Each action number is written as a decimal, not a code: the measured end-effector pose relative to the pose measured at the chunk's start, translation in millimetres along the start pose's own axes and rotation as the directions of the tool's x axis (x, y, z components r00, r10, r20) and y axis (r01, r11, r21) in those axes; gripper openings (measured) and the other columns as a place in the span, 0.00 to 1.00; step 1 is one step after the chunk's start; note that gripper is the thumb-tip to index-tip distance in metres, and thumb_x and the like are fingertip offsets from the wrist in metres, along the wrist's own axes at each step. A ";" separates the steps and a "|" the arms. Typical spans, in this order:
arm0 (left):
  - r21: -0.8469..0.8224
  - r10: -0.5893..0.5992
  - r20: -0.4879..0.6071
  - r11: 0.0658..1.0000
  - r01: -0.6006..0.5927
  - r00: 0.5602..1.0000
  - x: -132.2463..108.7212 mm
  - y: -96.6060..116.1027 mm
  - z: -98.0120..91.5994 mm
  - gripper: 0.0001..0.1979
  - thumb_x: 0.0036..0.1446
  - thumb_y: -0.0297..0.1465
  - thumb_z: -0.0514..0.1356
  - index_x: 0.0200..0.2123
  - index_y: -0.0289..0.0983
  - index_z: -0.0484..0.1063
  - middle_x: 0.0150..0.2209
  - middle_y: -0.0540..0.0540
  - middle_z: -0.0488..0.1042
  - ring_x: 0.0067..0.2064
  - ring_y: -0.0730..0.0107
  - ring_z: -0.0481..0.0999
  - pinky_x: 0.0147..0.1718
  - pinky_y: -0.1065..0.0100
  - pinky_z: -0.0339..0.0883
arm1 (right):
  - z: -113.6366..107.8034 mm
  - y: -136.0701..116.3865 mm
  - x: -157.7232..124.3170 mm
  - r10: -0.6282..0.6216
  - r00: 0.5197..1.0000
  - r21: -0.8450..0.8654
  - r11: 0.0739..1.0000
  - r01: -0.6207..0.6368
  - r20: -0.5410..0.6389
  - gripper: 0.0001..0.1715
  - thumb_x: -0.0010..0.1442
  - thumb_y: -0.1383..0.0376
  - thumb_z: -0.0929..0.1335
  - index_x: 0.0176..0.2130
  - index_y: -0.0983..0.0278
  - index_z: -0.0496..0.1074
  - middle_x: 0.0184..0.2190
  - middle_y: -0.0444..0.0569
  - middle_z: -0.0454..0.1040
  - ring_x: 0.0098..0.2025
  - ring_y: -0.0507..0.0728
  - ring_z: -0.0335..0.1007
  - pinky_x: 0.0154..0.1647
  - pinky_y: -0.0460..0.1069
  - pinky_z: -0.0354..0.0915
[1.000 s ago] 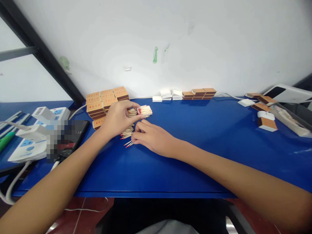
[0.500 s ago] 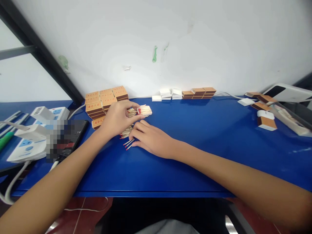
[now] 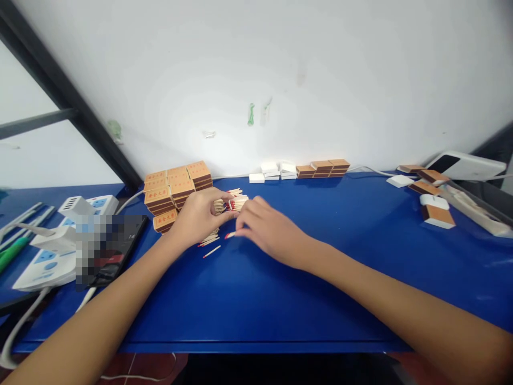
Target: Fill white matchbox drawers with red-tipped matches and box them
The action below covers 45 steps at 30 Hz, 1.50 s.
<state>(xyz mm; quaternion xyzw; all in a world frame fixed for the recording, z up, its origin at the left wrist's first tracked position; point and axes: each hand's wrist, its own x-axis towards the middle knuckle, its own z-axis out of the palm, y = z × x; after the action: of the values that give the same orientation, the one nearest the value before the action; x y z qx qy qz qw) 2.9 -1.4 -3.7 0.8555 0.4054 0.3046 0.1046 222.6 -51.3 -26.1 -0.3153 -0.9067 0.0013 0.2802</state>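
My left hand (image 3: 199, 214) is closed, thumb and fingers gripping the end of a small matchbox tray (image 3: 230, 205) filled with red-tipped matches (image 3: 240, 200). Much of the tray is covered by my fingers. Close beside it, my right hand (image 3: 272, 230) pinches a match (image 3: 230, 235) whose red head points left; whether it holds more than one I cannot tell. Under and in front of my left hand lies a pile of matches (image 3: 210, 238), partly hidden. A single loose match (image 3: 211, 251) lies on the blue table (image 3: 256, 299) nearer to me.
Stacked matchboxes (image 3: 180, 182) stand behind my left hand. White trays (image 3: 270, 170) and brown matchbox sleeves (image 3: 324, 168) line the wall. At left are a phone (image 3: 128, 240) and a power strip (image 3: 48, 262); at right, more sleeves (image 3: 438, 215) and a white device (image 3: 467, 160).
My right hand has moved up and right from the pile to beside the tray, carrying a match. One match now lies apart on the table. The view has tilted slightly upward.
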 end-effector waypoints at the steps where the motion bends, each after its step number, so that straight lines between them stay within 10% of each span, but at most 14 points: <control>1: -0.006 0.011 0.003 1.000 -0.011 1.000 -0.6 0.3 1.0 0.18 0.59 0.43 0.71 0.47 0.37 0.82 0.40 0.44 0.83 0.26 0.73 0.71 0.30 0.67 0.66 | -5.5 7.1 -0.9 0.051 0.997 -0.015 0.999 -0.052 -0.058 0.13 0.76 0.60 0.64 0.41 0.63 0.72 0.42 0.54 0.73 0.46 0.62 0.64 0.50 0.57 0.66; 16: -0.151 0.056 0.043 0.987 -0.049 0.997 -6.8 16.2 10.2 0.18 0.59 0.45 0.72 0.48 0.42 0.83 0.33 0.49 0.79 0.24 0.75 0.65 0.26 0.70 0.61 | -16.3 31.9 -3.6 0.170 0.974 0.046 0.985 -0.165 -0.148 0.07 0.74 0.65 0.65 0.42 0.62 0.72 0.42 0.53 0.71 0.46 0.61 0.65 0.49 0.56 0.65; 27: -0.169 0.024 0.054 0.986 -0.014 0.998 -7.5 16.1 9.3 0.19 0.58 0.47 0.72 0.46 0.42 0.84 0.36 0.48 0.81 0.24 0.75 0.67 0.25 0.69 0.61 | -32.1 23.0 -1.4 0.222 0.970 0.252 0.938 -0.240 0.098 0.08 0.72 0.63 0.67 0.40 0.63 0.74 0.41 0.50 0.69 0.47 0.59 0.66 0.48 0.53 0.65; 42: -0.177 0.021 0.025 0.984 -0.016 0.999 -7.6 14.9 9.4 0.18 0.57 0.45 0.73 0.46 0.41 0.83 0.35 0.50 0.79 0.24 0.77 0.65 0.26 0.71 0.61 | -34.0 43.7 -1.9 0.297 0.935 0.213 0.943 -0.255 -0.193 0.04 0.70 0.63 0.69 0.43 0.62 0.73 0.39 0.49 0.72 0.42 0.57 0.69 0.46 0.53 0.65; 45: -0.190 0.020 0.009 0.982 -0.018 1.000 -7.8 12.6 10.8 0.19 0.57 0.45 0.73 0.47 0.40 0.83 0.35 0.50 0.79 0.24 0.77 0.65 0.27 0.71 0.62 | -30.8 46.7 -2.0 0.411 0.905 0.332 0.873 -0.357 -0.109 0.11 0.68 0.58 0.72 0.46 0.62 0.74 0.40 0.49 0.75 0.40 0.56 0.70 0.42 0.53 0.67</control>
<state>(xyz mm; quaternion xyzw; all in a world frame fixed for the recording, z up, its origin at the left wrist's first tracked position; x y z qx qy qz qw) 13.6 -14.8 -10.3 0.8472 0.3655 0.3383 0.1849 266.3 -20.4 -9.5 -0.4414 -0.7860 0.1690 0.3985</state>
